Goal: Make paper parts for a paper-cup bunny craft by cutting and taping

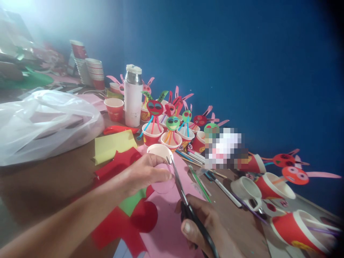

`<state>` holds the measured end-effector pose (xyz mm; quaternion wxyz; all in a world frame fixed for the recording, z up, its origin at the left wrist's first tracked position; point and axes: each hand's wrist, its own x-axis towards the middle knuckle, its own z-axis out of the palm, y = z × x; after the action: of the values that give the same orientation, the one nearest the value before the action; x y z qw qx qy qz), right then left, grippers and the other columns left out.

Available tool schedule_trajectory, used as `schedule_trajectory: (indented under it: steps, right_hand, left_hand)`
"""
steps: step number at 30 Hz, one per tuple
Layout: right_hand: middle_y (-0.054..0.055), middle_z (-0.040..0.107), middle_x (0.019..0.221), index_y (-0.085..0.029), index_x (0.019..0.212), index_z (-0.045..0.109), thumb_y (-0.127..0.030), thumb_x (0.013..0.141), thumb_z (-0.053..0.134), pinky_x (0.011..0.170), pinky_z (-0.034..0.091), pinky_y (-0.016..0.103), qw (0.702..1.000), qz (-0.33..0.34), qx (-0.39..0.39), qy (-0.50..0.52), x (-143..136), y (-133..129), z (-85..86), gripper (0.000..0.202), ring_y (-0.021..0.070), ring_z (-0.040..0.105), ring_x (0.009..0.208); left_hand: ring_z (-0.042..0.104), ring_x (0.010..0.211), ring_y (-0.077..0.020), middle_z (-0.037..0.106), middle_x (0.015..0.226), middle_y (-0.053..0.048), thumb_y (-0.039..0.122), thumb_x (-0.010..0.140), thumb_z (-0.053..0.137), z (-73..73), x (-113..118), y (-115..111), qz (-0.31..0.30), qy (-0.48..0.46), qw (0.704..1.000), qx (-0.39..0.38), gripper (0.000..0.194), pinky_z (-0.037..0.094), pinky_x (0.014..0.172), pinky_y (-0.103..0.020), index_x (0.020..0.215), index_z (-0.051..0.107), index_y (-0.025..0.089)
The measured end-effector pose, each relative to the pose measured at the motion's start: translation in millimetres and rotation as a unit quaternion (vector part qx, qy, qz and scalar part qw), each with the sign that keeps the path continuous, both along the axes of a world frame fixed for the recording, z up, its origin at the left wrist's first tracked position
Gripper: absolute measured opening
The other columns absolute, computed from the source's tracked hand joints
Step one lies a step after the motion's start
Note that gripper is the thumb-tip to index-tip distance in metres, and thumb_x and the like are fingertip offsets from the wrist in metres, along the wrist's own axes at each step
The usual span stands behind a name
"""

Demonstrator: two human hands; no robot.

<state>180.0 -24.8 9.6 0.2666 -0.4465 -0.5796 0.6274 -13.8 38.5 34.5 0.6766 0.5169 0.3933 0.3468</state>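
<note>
A round piece of pink paper (162,184) is pinched between the thumb and fingers of my left hand (149,170). My right hand (201,224) grips black-handled scissors (180,190), whose blades are parted and point up beside the pink piece's upper edge. Under both hands lies a large pink sheet (166,222). Red paper pieces (115,224) and a bit of green paper (132,202) lie left of it. Just behind my left hand stands a paper cup (159,151).
Red cups with paper faces on coloured stems (155,107) stand along the blue wall. A white bottle (133,96), stacked cups (95,73) and a plastic bag (48,123) are at the left. Pens (224,188) and a white mug (245,190) lie at the right.
</note>
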Motion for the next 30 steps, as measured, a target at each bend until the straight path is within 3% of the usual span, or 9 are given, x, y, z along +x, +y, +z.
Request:
schedule_trajectory:
  steps: [16,23,30]
  right_hand:
    - [-0.008,0.039,0.053,-0.016,0.08,0.052,-0.057,0.062,0.071,0.04,0.033,0.017,1.0,-0.004,-0.025,-0.013,-1.2,-0.8,5.1,0.048,0.0063,0.039,0.042]
    - [-0.008,0.04,0.051,-0.016,0.082,0.053,-0.062,0.062,0.068,0.038,0.032,0.017,1.0,-0.02,-0.017,-0.002,-0.4,-0.3,-0.7,0.052,0.006,0.037,0.039]
    - [-0.007,0.042,0.05,-0.016,0.084,0.052,-0.066,0.063,0.064,0.04,0.032,0.018,0.999,-0.031,-0.01,-0.013,-0.9,-1.3,3.7,0.056,0.0065,0.037,0.041]
  left_hand:
    - [0.029,0.046,-0.0058,0.038,0.049,0.006,0.02,0.063,0.058,0.3,-1.6,0.0,-0.009,-0.003,1.0,-0.002,0.01,0.019,0.045,-0.022,0.062,0.062,0.011]
    - [0.041,0.052,-0.0082,0.05,0.055,0.002,0.026,0.066,0.065,-2.8,-0.4,0.0,-0.008,-0.028,0.999,-0.027,0.016,0.028,0.05,-0.022,0.061,0.059,0.011]
    - [0.041,0.051,-0.0069,0.051,0.056,0.001,0.03,0.07,0.067,-5.1,0.3,0.6,0.001,-0.061,0.998,-0.027,0.024,0.028,0.049,-0.021,0.061,0.057,0.01]
